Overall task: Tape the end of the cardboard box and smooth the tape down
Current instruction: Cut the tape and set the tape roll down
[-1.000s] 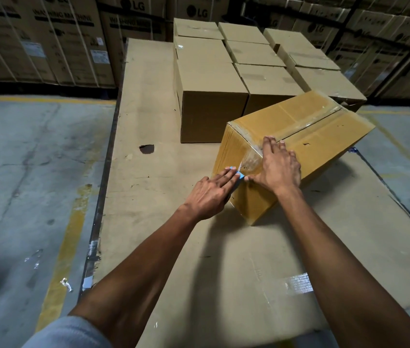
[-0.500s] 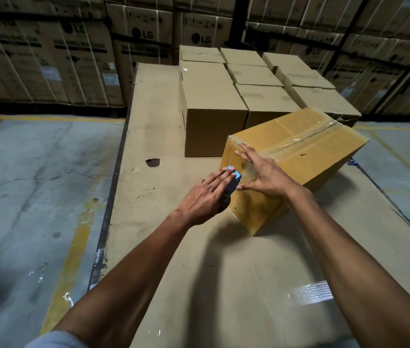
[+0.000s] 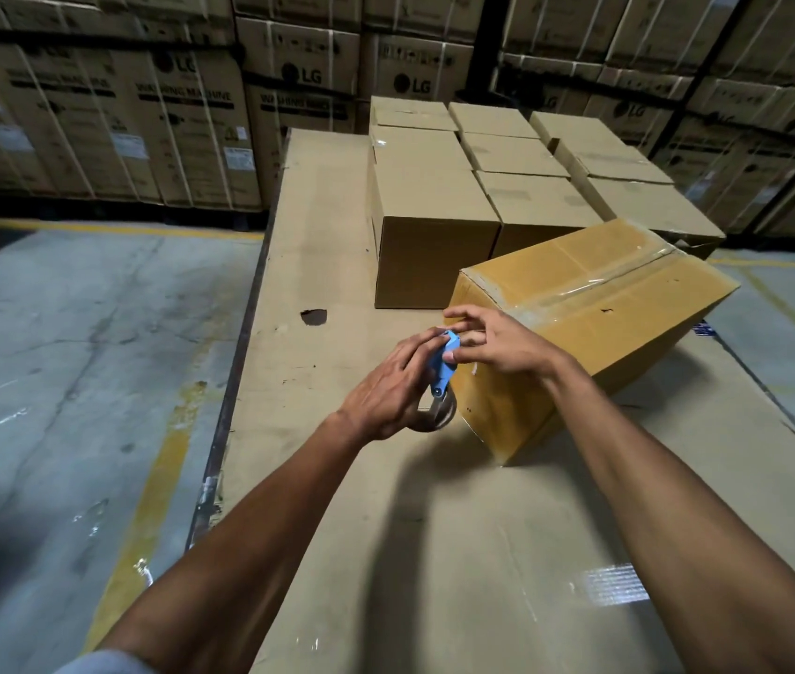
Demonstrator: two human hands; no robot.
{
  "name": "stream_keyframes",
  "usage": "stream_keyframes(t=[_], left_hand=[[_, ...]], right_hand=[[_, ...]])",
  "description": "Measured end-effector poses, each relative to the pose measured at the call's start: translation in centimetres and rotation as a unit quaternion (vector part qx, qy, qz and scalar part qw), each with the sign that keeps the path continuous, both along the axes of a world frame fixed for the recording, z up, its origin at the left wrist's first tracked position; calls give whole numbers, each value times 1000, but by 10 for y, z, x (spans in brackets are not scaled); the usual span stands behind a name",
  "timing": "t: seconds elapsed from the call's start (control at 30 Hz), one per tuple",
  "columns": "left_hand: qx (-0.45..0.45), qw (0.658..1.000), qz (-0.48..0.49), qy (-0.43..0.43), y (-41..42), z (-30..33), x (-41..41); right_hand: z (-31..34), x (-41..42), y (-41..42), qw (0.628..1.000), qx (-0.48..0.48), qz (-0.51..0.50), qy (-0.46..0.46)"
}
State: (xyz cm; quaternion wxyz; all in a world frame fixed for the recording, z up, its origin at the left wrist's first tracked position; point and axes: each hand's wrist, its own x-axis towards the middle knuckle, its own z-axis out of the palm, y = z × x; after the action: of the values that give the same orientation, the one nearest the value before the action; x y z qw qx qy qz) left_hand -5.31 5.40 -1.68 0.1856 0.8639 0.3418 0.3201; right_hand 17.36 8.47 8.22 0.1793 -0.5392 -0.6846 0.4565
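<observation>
A brown cardboard box [image 3: 595, 313] lies at an angle on the cardboard-covered platform [image 3: 327, 226], clear tape running along its top seam and over its near end. My left hand [image 3: 386, 386] grips a blue tape dispenser [image 3: 445, 362] with a roll of clear tape [image 3: 439, 415] under it, just left of the box's near end. My right hand [image 3: 497, 342] hovers at that end's upper corner, its fingers spread and touching the dispenser's tip. Whether tape still joins the roll to the box is unclear.
A block of several closed plain boxes [image 3: 434, 235] stands right behind the taped box. Tall printed appliance cartons [image 3: 181, 124] wall off the back. Concrete floor with a yellow line [image 3: 152, 488] drops off to the left of the platform; a small hole [image 3: 314, 316] marks its surface.
My left hand pulled the dispenser back off the box end, so the roll now shows. My right hand lifted from pressing the tape and moved to the dispenser's tip. The view tilted up.
</observation>
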Motion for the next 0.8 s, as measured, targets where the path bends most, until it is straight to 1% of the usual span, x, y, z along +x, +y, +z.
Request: stream_keyframes(t=[0.1,0.2,0.27,0.4,0.5,0.53,0.6,0.7,0.8], left_hand=[[-39,998,12,-44,0,-4,-3],[-109,988,25,-105,-2,-9,-10],[-170,974,56,-139,9,-21,-23],[-269,942,68,-191,13,-30,-27],[-302,929,89,-193,15,-32,-30],[-301,931,92,-184,15,-33,-31],[-264,951,106,-121,14,-33,-31],[-154,979,135,-12,13,-29,-33],[-37,987,125,93,11,-30,-37]], right_hand=[[-11,-9,3,1000,-2,-22,15],[-28,-22,3,993,-56,-64,82],[-41,-40,18,985,-108,-85,107],[-52,-51,22,974,-145,-126,120],[-63,-58,25,968,-166,-144,121],[-68,-58,24,967,-167,-148,120],[-75,-58,22,965,-171,-167,112],[-87,-59,23,951,-172,-234,103],[-100,-63,21,929,-189,-297,116]])
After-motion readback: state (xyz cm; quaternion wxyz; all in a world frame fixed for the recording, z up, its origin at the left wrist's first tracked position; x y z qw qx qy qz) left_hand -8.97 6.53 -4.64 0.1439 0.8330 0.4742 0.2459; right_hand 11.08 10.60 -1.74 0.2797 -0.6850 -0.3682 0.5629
